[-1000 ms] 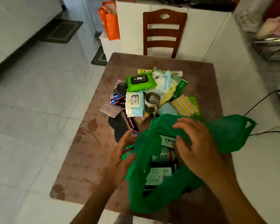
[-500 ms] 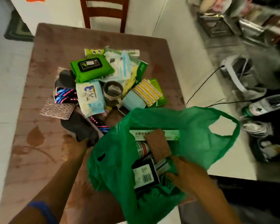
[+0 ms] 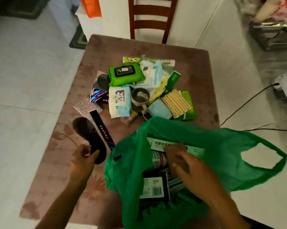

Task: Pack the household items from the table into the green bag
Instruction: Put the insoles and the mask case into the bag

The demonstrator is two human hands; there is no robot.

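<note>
Our left hand (image 3: pixel 83 156) is pinched around the heel of a dark insole (image 3: pixel 89 138) lifted just left of the green bag (image 3: pixel 222 156), while our right hand (image 3: pixel 194 172) is down inside the bag's mouth gripping a brown textured pad (image 3: pixel 176 154). The bag sits open on the near right of the worktop (image 3: pixel 65 129) with a long white box (image 3: pixel 194 149) and a can (image 3: pixel 158 159) already in it. Beyond it there's still a pile: a green wipes pack (image 3: pixel 125 74), a white wipes pack (image 3: pixel 119 101), a mug (image 3: pixel 140 100) and a yellow striped cloth (image 3: pixel 176 103).
</note>
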